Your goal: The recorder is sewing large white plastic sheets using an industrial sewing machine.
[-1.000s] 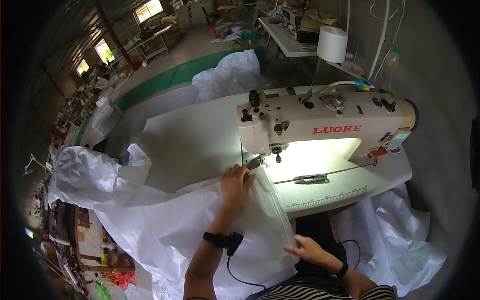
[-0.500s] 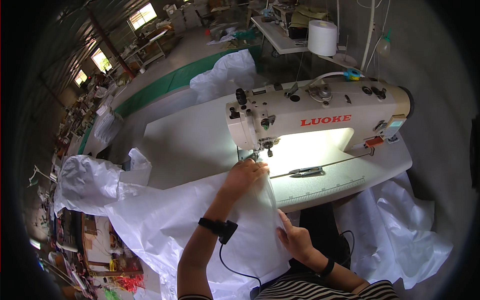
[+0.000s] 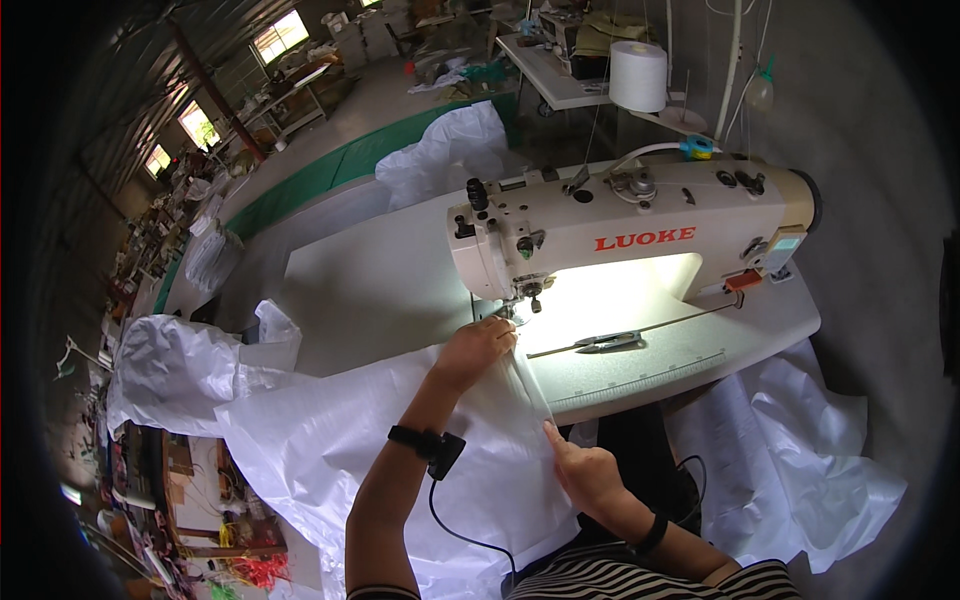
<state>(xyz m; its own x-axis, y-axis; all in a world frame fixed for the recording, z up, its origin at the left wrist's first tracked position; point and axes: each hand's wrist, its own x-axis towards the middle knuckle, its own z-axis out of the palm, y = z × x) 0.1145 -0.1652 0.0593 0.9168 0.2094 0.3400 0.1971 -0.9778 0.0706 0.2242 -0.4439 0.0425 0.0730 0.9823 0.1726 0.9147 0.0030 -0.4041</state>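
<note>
A large white plastic-looking sheet [image 3: 400, 480] drapes over the front of the sewing machine bed and down toward my lap. My left hand [image 3: 478, 350] lies at its far corner, just in front of the needle area, with bent fingers gripping the edge. Lower down, my right hand [image 3: 592, 478] pinches the sheet's right edge between thumb and fingers. That edge runs nearly straight between both hands. The sewing machine [image 3: 620, 230] is pale, its lamp lighting the bed. My left fingers partly hide the presser foot [image 3: 512, 312].
Thread snips [image 3: 608, 342] lie on the machine table [image 3: 680, 350], right of the sheet. A white thread cone [image 3: 638, 76] stands behind the machine. More white sheeting [image 3: 780, 460] hangs at the right, and a crumpled white bundle [image 3: 170, 365] sits at the left.
My right hand has shifted its hold on the sheet's edge, its fingertips now nearer the edge line. The left hand has drawn back slightly from the needle area. The whole view has shifted a little.
</note>
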